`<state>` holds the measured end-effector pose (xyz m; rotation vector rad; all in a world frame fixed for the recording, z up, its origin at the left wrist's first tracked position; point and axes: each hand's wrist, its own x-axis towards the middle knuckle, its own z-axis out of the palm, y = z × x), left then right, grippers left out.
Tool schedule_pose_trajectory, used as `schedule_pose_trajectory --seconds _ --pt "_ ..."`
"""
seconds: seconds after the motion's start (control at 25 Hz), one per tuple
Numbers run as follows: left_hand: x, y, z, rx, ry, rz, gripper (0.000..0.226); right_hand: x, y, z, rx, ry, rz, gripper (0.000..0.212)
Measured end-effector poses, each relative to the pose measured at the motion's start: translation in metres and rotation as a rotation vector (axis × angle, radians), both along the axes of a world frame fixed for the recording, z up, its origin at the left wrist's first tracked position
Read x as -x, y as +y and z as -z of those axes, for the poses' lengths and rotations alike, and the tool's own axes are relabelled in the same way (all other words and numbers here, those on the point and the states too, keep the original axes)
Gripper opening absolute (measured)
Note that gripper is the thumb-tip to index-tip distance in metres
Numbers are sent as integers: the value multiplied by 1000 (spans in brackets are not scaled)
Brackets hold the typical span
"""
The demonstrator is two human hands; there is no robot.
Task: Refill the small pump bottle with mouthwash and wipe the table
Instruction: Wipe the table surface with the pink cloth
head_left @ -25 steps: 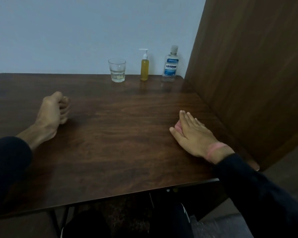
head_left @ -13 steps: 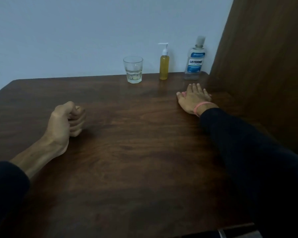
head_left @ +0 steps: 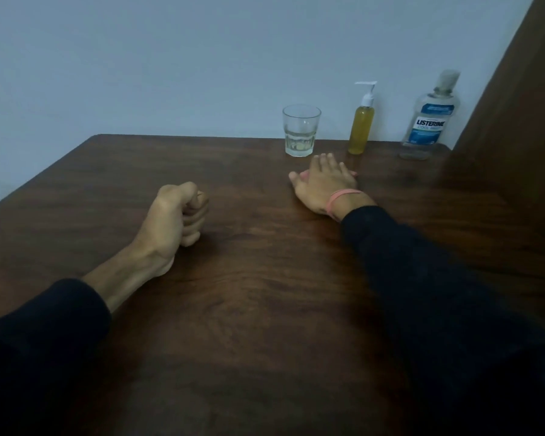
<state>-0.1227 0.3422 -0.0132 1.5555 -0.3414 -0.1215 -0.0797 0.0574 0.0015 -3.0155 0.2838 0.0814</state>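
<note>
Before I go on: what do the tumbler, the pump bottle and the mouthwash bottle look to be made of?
Tumbler: clear glass by the look, thick faceted base, a little pale liquid inside.
Pump bottle: translucent, probably plastic, showing yellow liquid, with an opaque white pump head.
Mouthwash bottle: clear, likely plastic, with a glossy blue and white printed label and a pale cap; the blur leaves the finish uncertain.

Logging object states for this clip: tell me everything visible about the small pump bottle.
The small pump bottle is a slim, clear cylinder, seemingly plastic, filled nearly to the shoulder with yellow liquid. A white pump head tops it, nozzle pointing left. It stands upright at the far edge of the wooden table, near the wall, between the drinking glass and the mouthwash bottle, apart from both. Nothing touches it; the right hand lies flat on the table in front of it, a gap between them.
</note>
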Motion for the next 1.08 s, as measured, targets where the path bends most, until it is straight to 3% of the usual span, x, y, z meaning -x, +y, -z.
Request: schedule_pose_trajectory --seconds 0.36,0.72,0.88,1.08 --pt "14 -9 -14 -89 58 -169 36 63 129 9 -49 -30 -427 76" --pt "16 -12 -14 -88 61 -181 29 251 107 13 -122 -138 -673 80" --pt "11 -9 -10 -105 14 -158 30 316 41 15 -27 -124 -603 84" --pt "9 -10 -9 -102 5 -128 36 311 -52 4 20 14 -325 88"
